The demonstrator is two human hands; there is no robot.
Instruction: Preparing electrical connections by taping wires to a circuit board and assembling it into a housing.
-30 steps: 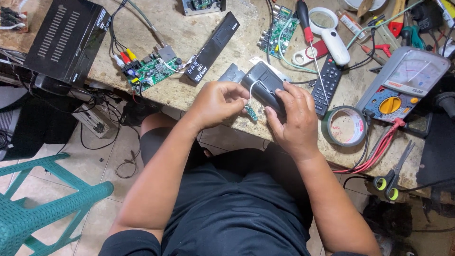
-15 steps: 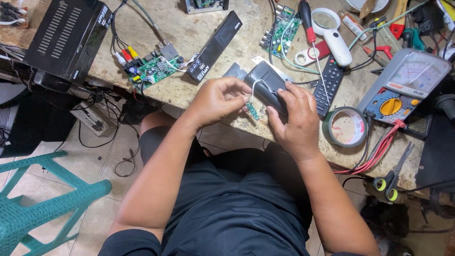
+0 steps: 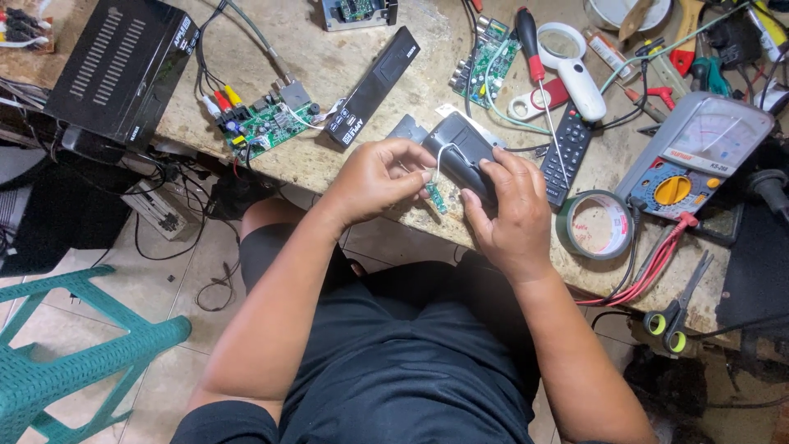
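Note:
My right hand [image 3: 511,210] grips a small black plastic housing [image 3: 467,156] at the near edge of the stone workbench [image 3: 329,168]. My left hand [image 3: 380,178] pinches a thin white wire [image 3: 440,158] that runs from the housing to a small green circuit board [image 3: 435,198] hanging between my hands. Both hands are close together, just above the bench edge and over my lap.
On the bench lie a green circuit board with coloured plugs [image 3: 261,119], a black set-top box [image 3: 123,70], a black front panel [image 3: 372,86], a remote control [image 3: 568,156], a tape roll [image 3: 597,224], an analogue multimeter [image 3: 699,156], a magnifier [image 3: 573,70] and scissors [image 3: 679,308]. A teal stool [image 3: 74,353] stands at the left.
Both hands stay on the housing and the wire; the left fingers have shifted slightly on the wire. The view has barely moved.

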